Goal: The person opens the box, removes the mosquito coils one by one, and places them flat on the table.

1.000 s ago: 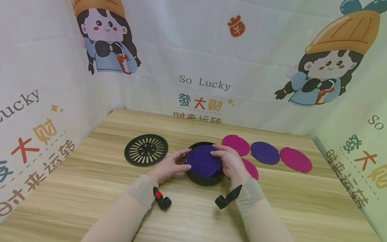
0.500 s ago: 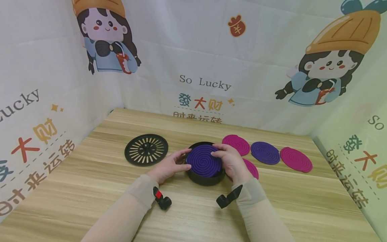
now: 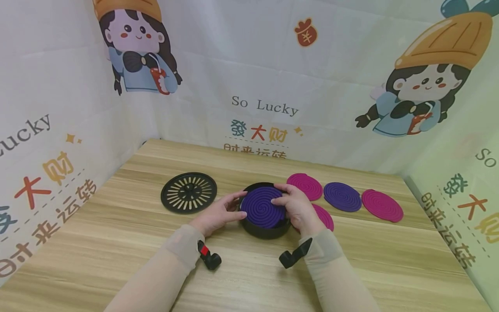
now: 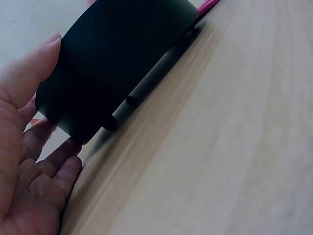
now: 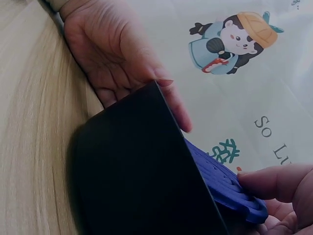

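A purple mosquito coil (image 3: 262, 209) is tilted over the mouth of a round black coil holder (image 3: 267, 232) that stands on the wooden table. My right hand (image 3: 299, 210) pinches the coil's right edge, thumb on its upper face and fingers behind. In the right wrist view the coil (image 5: 220, 181) slants past the holder's rim, one end lower. My left hand (image 3: 219, 213) grips the holder's left side. The left wrist view shows its thumb and fingers spread along the holder's dark wall (image 4: 107, 63), close above the table. The holder's inside is mostly hidden.
A slotted black lid (image 3: 171, 207) with a central knob lies left of the holder. To the right lie pink mosquito coils (image 3: 305, 187), one partly behind my right hand, and another purple coil (image 3: 342, 197). A printed cloth (image 3: 265, 65) hangs behind the table.
The purple coil's left edge has come slightly right, away from my left thumb. Both hands keep nearly the same places.
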`<state>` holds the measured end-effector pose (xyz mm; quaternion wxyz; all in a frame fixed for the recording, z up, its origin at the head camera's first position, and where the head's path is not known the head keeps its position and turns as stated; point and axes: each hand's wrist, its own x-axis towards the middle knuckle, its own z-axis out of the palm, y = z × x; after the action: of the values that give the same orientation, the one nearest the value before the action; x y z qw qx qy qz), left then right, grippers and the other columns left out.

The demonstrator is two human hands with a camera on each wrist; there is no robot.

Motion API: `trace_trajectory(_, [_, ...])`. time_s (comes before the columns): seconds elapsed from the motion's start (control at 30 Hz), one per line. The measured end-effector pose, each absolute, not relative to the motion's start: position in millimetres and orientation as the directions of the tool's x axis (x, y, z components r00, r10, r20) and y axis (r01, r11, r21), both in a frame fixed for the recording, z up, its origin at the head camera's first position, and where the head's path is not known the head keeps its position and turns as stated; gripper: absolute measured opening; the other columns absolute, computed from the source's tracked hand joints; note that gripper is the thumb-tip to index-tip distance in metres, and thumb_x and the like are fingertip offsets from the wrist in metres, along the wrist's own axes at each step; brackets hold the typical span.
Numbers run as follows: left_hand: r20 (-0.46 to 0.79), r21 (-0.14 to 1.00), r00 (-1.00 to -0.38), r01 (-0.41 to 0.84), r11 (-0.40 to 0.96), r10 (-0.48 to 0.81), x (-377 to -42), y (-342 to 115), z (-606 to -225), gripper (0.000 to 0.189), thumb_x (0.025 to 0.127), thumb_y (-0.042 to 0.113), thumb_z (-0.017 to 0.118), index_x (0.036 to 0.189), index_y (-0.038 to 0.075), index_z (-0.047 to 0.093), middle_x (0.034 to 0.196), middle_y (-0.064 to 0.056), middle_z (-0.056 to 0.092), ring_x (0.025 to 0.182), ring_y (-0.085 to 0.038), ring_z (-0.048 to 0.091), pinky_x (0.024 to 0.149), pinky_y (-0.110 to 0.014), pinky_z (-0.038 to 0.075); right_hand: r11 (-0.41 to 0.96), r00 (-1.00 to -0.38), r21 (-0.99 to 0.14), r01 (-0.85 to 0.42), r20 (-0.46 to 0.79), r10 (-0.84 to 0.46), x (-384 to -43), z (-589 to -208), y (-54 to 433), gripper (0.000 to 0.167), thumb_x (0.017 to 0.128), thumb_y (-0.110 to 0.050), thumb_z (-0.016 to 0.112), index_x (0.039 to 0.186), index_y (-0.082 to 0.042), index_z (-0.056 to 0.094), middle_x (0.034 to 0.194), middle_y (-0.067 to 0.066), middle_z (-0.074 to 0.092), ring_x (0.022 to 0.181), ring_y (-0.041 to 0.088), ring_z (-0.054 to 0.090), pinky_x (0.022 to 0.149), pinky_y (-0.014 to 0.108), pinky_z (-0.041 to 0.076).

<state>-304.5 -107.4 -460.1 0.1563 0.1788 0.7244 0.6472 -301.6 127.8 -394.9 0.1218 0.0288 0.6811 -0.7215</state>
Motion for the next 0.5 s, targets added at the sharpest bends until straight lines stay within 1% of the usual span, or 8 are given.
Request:
trace_trajectory(0.13, [0.007, 0.993, -0.888, 0.06, 0.101, 0.46, -304.2, -107.0, -458.8, 0.072, 0.087, 0.018, 0.072, 0.149, 0.015, 0.035, 0.155, -0.011, 0.028, 0.142, -0.03, 0.025, 0.11, -0.045, 0.031, -0.058, -0.971, -0.976, 0.21, -0.201, -0.131, -301.1, -395.6, 127.7, 0.057, 0.083, 0.016, 0.054, 0.138, 0.003, 0.044, 0.11, 0.017, 0.061, 0.071, 0.012, 0.065, 0.058, 0.023, 0.056])
trace_trajectory(0.37, [0.013, 0.994, -0.887, 0.061, 0.09, 0.461, -303.8, -107.3, -458.8, 0.072, 0.087, 0.016, 0.072, 0.149, 0.014, 0.035, 0.155, -0.011, 0.028, 0.142, -0.03, 0.025, 0.111, -0.044, 0.03, -0.074, -0.976, -0.977, 0.199, -0.191, -0.101, -301.2, -397.2, 128.3, 0.056, 0.084, 0.015, 0.054, 0.137, 0.003, 0.042, 0.115, 0.02, 0.058, 0.07, 0.012, 0.065, 0.059, 0.023, 0.056])
trace_trajectory(0.5, [0.012, 0.994, -0.888, 0.063, 0.094, 0.46, -303.8, -107.3, -458.6, 0.072, 0.087, 0.015, 0.072, 0.149, 0.015, 0.036, 0.155, -0.01, 0.029, 0.142, -0.029, 0.026, 0.111, -0.044, 0.03, -0.083, -0.979, -0.978, 0.194, -0.187, -0.085, -301.1, -397.4, 129.5, 0.055, 0.083, 0.016, 0.054, 0.136, 0.004, 0.043, 0.114, 0.018, 0.058, 0.071, 0.011, 0.065, 0.06, 0.022, 0.055])
